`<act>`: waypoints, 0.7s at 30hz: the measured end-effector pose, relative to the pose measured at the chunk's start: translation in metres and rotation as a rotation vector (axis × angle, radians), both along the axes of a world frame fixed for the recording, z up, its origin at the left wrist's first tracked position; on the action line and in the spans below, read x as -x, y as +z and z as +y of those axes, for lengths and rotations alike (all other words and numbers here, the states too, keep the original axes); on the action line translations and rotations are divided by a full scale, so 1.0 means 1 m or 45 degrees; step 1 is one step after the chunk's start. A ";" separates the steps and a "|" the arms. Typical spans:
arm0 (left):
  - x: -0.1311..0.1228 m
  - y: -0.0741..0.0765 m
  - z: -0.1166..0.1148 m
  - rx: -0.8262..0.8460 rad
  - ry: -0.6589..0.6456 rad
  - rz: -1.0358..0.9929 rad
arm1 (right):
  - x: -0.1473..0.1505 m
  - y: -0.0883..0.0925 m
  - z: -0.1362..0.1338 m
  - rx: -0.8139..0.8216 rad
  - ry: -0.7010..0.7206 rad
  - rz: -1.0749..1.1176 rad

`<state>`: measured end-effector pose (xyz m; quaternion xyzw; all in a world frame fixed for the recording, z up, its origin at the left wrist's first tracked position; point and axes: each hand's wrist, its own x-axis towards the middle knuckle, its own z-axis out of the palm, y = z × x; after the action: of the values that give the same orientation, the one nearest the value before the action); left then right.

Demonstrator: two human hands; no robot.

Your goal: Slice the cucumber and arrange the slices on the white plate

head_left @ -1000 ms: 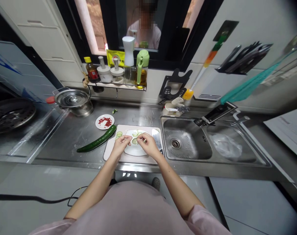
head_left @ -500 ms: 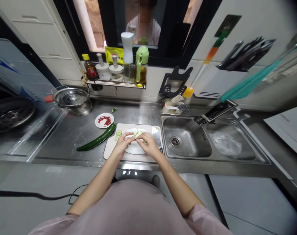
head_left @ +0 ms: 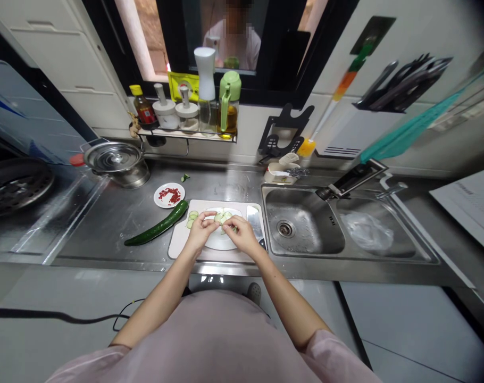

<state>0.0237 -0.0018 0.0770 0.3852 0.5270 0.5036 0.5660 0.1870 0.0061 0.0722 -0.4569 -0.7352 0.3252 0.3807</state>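
Both my hands work over a white plate (head_left: 220, 242) that lies on a pale cutting board (head_left: 194, 250). My left hand (head_left: 200, 232) has its fingers pinched together at the plate's upper left rim, on or beside a cucumber slice. My right hand (head_left: 242, 235) is curled, its fingertips pinching cucumber slices (head_left: 223, 217) on the plate. A few more slices (head_left: 192, 217) lie on the board's top left corner. A whole green cucumber (head_left: 158, 229) lies slanted on the steel counter, its end touching the board. A knife blade (head_left: 253, 219) rests on the board's right edge.
A small plate of chopped red chilli (head_left: 169, 195) sits behind the cucumber. A lidded steel pot (head_left: 114, 161) stands at the back left. A double sink (head_left: 306, 226) lies right of the board. A condiment rack (head_left: 188, 114) hangs under the window, where another person stands outside.
My hands have stayed over the plate, drifting slightly up in the picture as my head tilted. The fingers keep shifting cucumber slices on the plate.
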 end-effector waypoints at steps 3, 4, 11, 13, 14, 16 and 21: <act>0.000 -0.003 0.002 -0.012 -0.005 -0.006 | 0.001 -0.002 0.001 0.048 -0.008 0.037; 0.000 -0.004 0.002 -0.017 -0.003 -0.011 | 0.001 -0.002 0.001 0.066 -0.011 0.048; 0.000 -0.012 0.005 -0.035 -0.030 0.004 | 0.002 -0.009 0.004 0.193 -0.045 0.112; 0.002 -0.016 0.007 -0.019 -0.053 0.019 | 0.001 -0.014 0.005 0.235 -0.049 0.094; 0.003 -0.018 0.008 -0.008 -0.064 0.016 | 0.000 -0.017 0.006 0.263 -0.043 0.083; 0.005 -0.026 0.009 0.026 -0.088 -0.003 | -0.002 -0.024 0.007 0.338 -0.020 0.065; 0.008 -0.050 0.008 0.133 -0.145 -0.017 | -0.006 -0.048 0.004 0.482 0.040 0.033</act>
<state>0.0155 0.0059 0.0273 0.3813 0.5259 0.4448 0.6166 0.1929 0.0102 0.0240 -0.5047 -0.6629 0.4695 0.2924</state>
